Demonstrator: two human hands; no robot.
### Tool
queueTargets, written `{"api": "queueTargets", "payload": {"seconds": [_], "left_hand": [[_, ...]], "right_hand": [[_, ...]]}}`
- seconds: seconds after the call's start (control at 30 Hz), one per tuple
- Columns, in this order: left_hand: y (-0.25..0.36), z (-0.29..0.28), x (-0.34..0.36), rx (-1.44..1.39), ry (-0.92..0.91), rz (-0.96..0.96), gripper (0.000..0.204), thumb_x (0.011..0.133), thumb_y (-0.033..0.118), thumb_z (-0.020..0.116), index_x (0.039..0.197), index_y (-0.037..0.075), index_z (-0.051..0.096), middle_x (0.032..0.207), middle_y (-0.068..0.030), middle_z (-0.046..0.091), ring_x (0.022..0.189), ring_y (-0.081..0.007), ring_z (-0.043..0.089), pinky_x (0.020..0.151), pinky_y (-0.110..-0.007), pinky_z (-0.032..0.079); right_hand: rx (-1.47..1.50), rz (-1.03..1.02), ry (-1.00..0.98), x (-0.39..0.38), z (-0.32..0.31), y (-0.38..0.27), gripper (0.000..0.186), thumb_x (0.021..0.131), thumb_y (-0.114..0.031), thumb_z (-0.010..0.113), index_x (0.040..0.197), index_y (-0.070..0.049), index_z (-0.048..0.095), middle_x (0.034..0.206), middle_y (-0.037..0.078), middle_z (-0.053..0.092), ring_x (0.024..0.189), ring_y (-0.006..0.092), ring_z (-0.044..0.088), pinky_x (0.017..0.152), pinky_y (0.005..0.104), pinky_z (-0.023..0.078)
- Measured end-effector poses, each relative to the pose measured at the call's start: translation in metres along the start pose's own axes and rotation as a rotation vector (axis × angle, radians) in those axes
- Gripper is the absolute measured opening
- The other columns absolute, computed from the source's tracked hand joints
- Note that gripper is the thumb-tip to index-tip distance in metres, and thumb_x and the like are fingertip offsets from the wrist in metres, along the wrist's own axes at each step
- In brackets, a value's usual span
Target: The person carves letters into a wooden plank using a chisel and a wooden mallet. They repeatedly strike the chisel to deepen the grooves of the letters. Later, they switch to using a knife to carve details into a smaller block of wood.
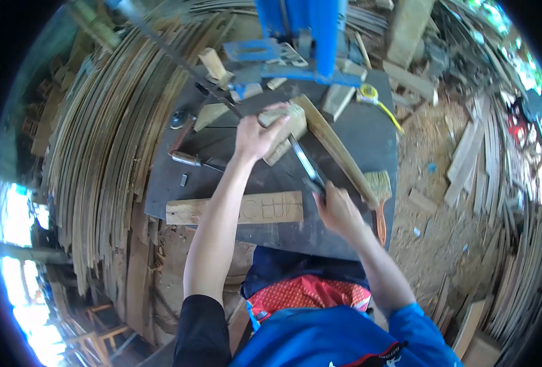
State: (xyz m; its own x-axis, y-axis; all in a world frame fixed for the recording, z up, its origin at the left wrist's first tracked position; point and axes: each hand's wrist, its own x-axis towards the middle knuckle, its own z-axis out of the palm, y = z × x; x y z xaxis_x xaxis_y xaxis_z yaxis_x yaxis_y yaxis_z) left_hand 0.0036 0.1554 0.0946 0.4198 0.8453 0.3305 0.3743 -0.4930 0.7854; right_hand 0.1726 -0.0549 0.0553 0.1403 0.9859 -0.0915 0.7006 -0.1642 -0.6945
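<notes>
Over the middle of the dark tabletop (259, 235), my left hand (260, 136) is closed around a short wooden block (280, 147) with angled edges. My right hand (339, 211) grips the dark handle of a chisel (303, 158), whose shiny flat blade points up and left. The blade's tip meets or overlaps the block's lower right side; whether it cuts in cannot be made out. Just right of the block lies a long wooden strip (338, 153), slanting toward me. Under my left forearm rests a flat board (274, 208) with marks on its face.
A wide brush (378, 186) lies at the right edge, a yellow tape measure (367, 93) behind it. Left are another handled tool (186, 159) and a thin dark bar (179, 58). A blue metal frame (326, 43) stands at the back. Stacked planks (109, 134) line the left.
</notes>
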Motion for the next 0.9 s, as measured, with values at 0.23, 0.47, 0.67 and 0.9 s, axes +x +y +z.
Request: {"api": "queueTargets", "payload": {"seconds": [0.23,0.47,0.67,0.9], "left_hand": [[-0.004,0.015,-0.003,0.054,0.109,0.076,0.031,0.097,0.034,0.074,0.120,0.013,0.079,0.107,-0.0124,0.080,0.099,-0.0272,0.078,0.084,-0.036,0.058],[-0.011,0.017,0.005,-0.052,0.195,0.108,0.030,0.095,0.028,0.077,0.116,0.007,0.079,0.107,-0.0114,0.080,0.100,-0.0219,0.076,0.090,-0.032,0.055],[-0.029,0.010,0.006,-0.223,0.264,0.038,0.028,0.097,0.020,0.076,0.119,0.003,0.076,0.108,-0.0084,0.079,0.099,-0.0144,0.071,0.091,-0.030,0.054],[-0.011,0.016,-0.002,0.089,0.326,0.007,0.031,0.097,0.029,0.074,0.121,0.010,0.077,0.106,-0.0107,0.079,0.100,-0.0245,0.076,0.091,-0.034,0.056]], "right_hand": [[0.040,-0.033,0.074,0.082,0.038,-0.001,0.032,0.103,-0.025,0.060,0.099,0.006,0.061,0.092,0.033,0.069,0.089,0.0511,0.069,0.082,0.0582,0.056],[0.061,0.110,-0.062,-0.046,-0.010,0.014,0.034,0.106,-0.030,0.059,0.097,0.003,0.055,0.079,0.032,0.068,0.078,0.0537,0.068,0.071,0.0611,0.052],[0.031,0.123,-0.023,-0.033,0.002,0.013,0.035,0.106,-0.032,0.059,0.100,0.002,0.054,0.079,0.033,0.068,0.078,0.0558,0.067,0.072,0.0627,0.054],[0.047,0.103,-0.062,-0.069,-0.001,0.022,0.039,0.103,-0.035,0.064,0.096,0.003,0.057,0.077,0.032,0.067,0.082,0.0554,0.066,0.075,0.0599,0.052]]}}
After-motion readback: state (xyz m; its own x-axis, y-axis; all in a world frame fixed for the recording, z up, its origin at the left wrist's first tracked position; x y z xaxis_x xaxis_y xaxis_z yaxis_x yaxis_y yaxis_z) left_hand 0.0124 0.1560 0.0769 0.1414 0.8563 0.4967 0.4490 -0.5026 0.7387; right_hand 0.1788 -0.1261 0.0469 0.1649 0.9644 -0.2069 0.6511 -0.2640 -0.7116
